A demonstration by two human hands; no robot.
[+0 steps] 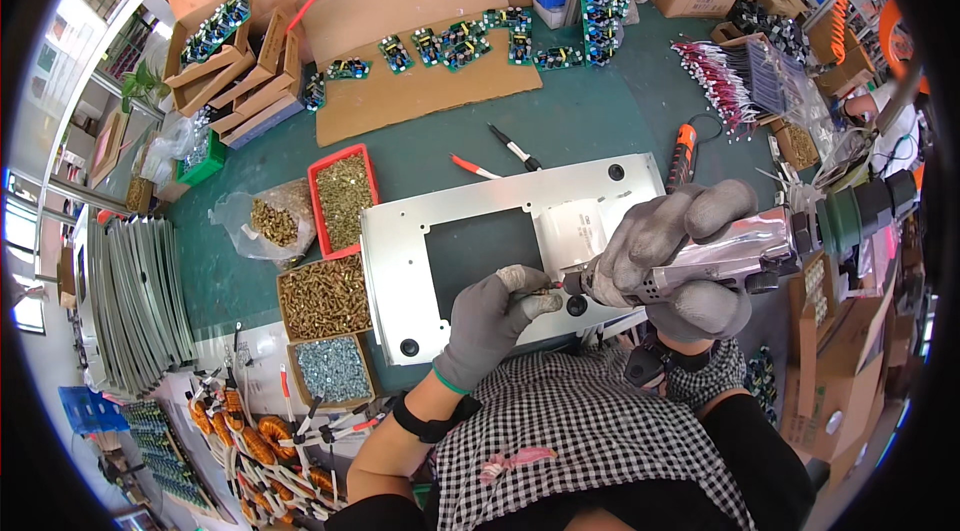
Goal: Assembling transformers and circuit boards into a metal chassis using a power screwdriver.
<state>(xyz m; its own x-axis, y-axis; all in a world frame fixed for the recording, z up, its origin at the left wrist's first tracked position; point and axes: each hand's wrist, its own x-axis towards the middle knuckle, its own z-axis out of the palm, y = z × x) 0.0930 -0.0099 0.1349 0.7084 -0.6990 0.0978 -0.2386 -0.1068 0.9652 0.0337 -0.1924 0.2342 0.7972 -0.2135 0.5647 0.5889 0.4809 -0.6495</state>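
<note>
A silver sheet-metal panel (pixel 398 266) with a rectangular cutout and several black round feet (pixel 409 347) lies in front of me. My right hand (pixel 655 246), gloved in grey, is wrapped round a silver power screwdriver (pixel 735 249), held sideways above the panel's right part with its tip pointing left. Beside that tip, the gloved fingers of my left hand (pixel 482 323) are pinched together near the panel's near edge. Whatever sits between them is too small to make out. A pale translucent sheet (pixel 572 231) lies on the panel beside the cutout.
Left of the panel are a red tray (pixel 317 206) of small brass-coloured parts, a bag (pixel 275 221), and boxes of brass screws (pixel 325 298) and silvery nuts (pixel 333 369). Behind lie cable ends (pixel 515 148), an orange-handled tool (pixel 682 153) and circuit boards (pixel 463 46) on cardboard.
</note>
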